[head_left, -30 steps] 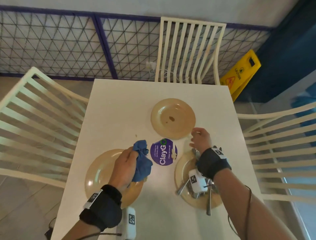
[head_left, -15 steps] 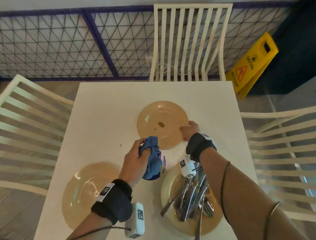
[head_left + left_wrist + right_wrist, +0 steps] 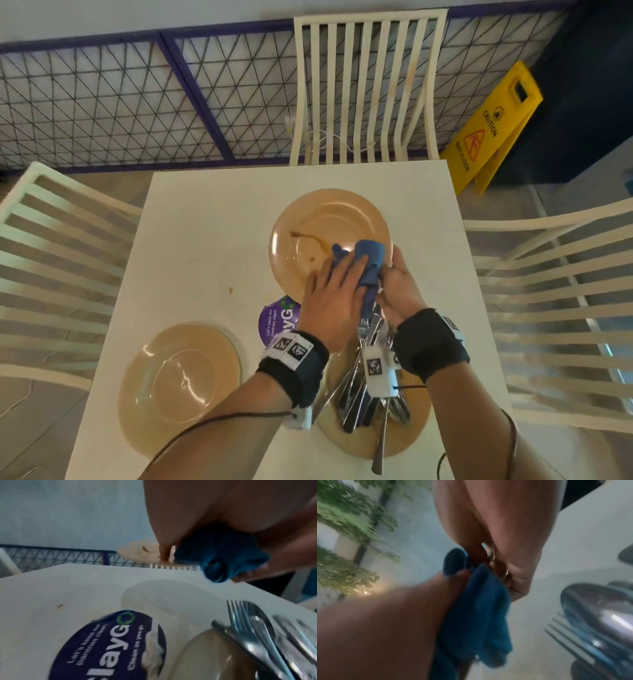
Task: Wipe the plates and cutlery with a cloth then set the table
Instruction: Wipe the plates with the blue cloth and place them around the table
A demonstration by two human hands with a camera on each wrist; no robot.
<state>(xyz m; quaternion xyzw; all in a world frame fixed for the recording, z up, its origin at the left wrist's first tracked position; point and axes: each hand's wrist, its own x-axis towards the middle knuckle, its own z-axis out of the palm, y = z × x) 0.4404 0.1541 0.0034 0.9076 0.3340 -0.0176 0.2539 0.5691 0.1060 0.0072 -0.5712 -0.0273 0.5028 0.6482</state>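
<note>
**Cloth meets the stained plate**

Here is the crumpled blue cloth [image 3: 368, 265], bunched in the left hand [image 3: 334, 301] and laid against the near right part of the round tan plate [image 3: 318, 219] at the far side of the table. That plate carries a brown smear [image 3: 308, 238] across its well, and it is lifted and tilted, with its shadow lying on the tabletop in the left wrist view. The left hand's fingers are wrapped round the cloth, thumb on the plate's face. The right hand [image 3: 399, 286] grips the plate's right rim, fingers curled behind it, knuckles close against the cloth.

Just beneath both wrists sits a second tan plate [image 3: 407, 431], near right, loaded with a pile of steel cutlery [image 3: 363, 394]: forks, spoons and long handles crossing one another, one handle sticking out over the near rim. A third tan plate [image 3: 178, 383] lies flat at the near left, glossy.

Between the plates, a round purple sticker [image 3: 275, 320] with white lettering, partly hidden by the left hand. A small brown crumb [image 3: 231, 290] on the white square table [image 3: 205, 233]. Cream slatted chairs [image 3: 368, 89] stand on three sides, and a yellow wet-floor sign [image 3: 493, 126] leans at the far right before a purple-framed mesh fence [image 3: 137, 102].
</note>
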